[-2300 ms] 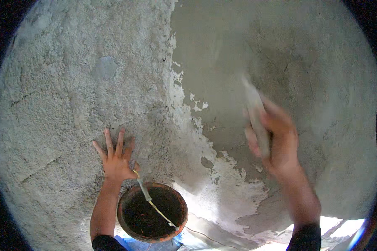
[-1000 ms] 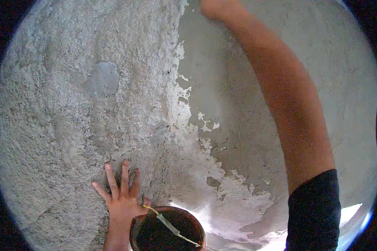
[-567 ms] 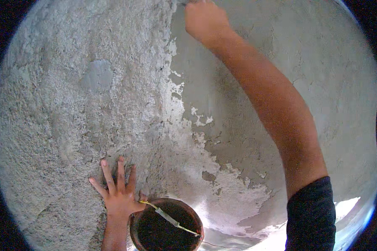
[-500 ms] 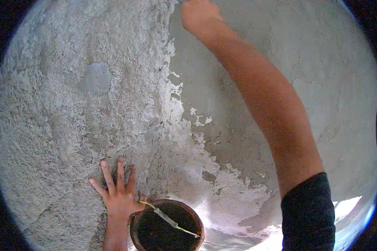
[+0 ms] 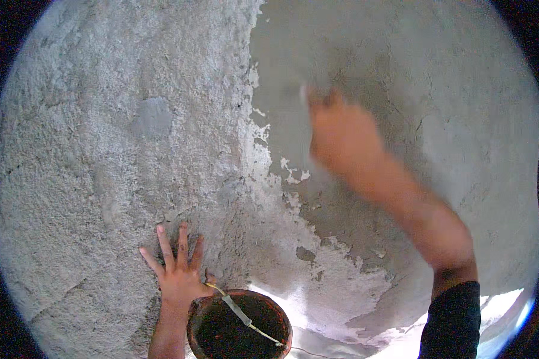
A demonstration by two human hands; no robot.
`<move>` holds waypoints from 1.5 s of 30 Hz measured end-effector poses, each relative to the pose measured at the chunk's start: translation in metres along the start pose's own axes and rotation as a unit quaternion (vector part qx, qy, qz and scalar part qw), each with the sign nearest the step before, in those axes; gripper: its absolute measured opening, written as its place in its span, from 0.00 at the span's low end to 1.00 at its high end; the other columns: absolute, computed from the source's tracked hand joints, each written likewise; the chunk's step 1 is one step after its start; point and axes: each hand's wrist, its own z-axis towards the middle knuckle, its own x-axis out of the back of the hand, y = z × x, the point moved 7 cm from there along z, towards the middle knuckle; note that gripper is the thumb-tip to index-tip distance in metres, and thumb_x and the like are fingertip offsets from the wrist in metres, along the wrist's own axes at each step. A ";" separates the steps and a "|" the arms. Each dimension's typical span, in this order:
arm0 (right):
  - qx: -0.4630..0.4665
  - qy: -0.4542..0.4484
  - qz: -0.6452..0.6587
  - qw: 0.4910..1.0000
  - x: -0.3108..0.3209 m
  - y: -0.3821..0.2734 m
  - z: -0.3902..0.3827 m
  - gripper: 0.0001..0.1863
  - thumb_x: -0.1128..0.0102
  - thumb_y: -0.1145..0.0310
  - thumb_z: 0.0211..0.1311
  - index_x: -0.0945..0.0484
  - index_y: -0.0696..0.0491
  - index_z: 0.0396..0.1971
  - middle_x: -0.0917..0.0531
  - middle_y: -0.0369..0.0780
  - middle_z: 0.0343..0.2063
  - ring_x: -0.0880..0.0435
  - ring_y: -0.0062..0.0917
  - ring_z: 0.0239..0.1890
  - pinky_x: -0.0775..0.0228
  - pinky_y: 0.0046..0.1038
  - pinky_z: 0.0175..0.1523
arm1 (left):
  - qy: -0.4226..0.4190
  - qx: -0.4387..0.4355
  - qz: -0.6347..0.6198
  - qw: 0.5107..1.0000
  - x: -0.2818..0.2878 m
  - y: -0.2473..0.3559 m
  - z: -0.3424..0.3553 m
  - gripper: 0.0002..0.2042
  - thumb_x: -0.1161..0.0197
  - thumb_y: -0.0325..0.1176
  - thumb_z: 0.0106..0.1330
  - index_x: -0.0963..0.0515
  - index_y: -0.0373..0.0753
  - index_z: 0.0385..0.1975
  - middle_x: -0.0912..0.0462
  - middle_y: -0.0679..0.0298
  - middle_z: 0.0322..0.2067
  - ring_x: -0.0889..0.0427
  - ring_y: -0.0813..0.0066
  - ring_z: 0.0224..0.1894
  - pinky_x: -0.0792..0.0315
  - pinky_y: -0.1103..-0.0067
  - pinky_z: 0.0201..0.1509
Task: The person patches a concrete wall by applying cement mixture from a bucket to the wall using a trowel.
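A round bucket [image 5: 285, 315] with a reddish-brown rim stood open at the lower centre of the frame, cut off by the bottom edge; its inside was dark, and what it held could not be told. Its yellowish handle [image 5: 238, 310], with a pale sleeve around the middle, ran across the mouth from beside the left thumb to the right side of the rim. The left hand [image 5: 182, 284], at lower left just beside the bucket, lay against the rough grey wall [image 5: 90, 179] with its grip wide open and fingers spread; whether the thumb touched the handle could not be told. The right hand [image 5: 344, 128], blurred, was at upper centre over the smooth plaster [image 5: 485, 149], its grip closed around a flat tool [image 5: 305, 94], of which only a pale edge showed past the knuckles. Half a second before, that hand had been at the top edge of the frame; it had since come down and a little to the right, the elbow bending more. The left hand was spread as before, and the bucket remained at the lower centre.
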 end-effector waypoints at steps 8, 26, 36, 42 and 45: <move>-0.048 0.155 -0.059 0.985 0.067 0.081 0.217 0.15 0.51 0.69 0.70 0.17 0.57 0.48 0.17 0.49 0.50 0.20 0.42 0.57 0.26 0.42 0.58 | 0.009 -0.011 0.001 1.000 0.000 0.004 0.001 0.38 0.36 0.62 0.39 0.19 0.51 0.55 0.48 0.54 0.75 0.63 0.32 0.76 0.74 0.23 0.62; -0.001 0.125 -0.062 0.990 0.072 0.054 0.186 0.14 0.48 0.69 0.66 0.15 0.58 0.42 0.15 0.50 0.47 0.15 0.42 0.50 0.23 0.43 0.53 | -0.038 -0.006 -0.007 0.999 -0.004 0.005 0.005 0.40 0.39 0.66 0.44 0.22 0.51 0.59 0.50 0.54 0.75 0.64 0.32 0.76 0.75 0.24 0.62; 0.056 0.100 -0.019 0.993 0.012 0.047 0.165 0.19 0.42 0.72 0.53 0.21 0.56 0.48 0.16 0.53 0.38 0.16 0.48 0.44 0.21 0.46 0.49 | -0.028 -0.002 0.002 1.000 0.005 0.003 -0.001 0.39 0.40 0.64 0.45 0.22 0.51 0.59 0.50 0.56 0.75 0.64 0.33 0.76 0.75 0.24 0.63; 0.016 -0.016 0.039 0.999 -0.006 0.013 -0.018 0.24 0.44 0.72 0.61 0.24 0.48 0.60 0.17 0.51 0.44 0.18 0.50 0.48 0.24 0.45 0.55 | 0.011 0.003 -0.012 1.000 -0.014 -0.004 -0.003 0.36 0.37 0.58 0.43 0.20 0.53 0.57 0.48 0.61 0.75 0.62 0.39 0.77 0.74 0.25 0.64; 0.028 -0.011 0.181 0.983 -0.010 0.020 -0.107 0.22 0.47 0.70 0.68 0.26 0.53 0.62 0.19 0.51 0.54 0.18 0.44 0.51 0.27 0.41 0.57 | 0.042 0.005 -0.026 0.999 -0.010 -0.006 -0.005 0.32 0.35 0.55 0.41 0.18 0.54 0.52 0.46 0.64 0.75 0.61 0.42 0.78 0.73 0.26 0.65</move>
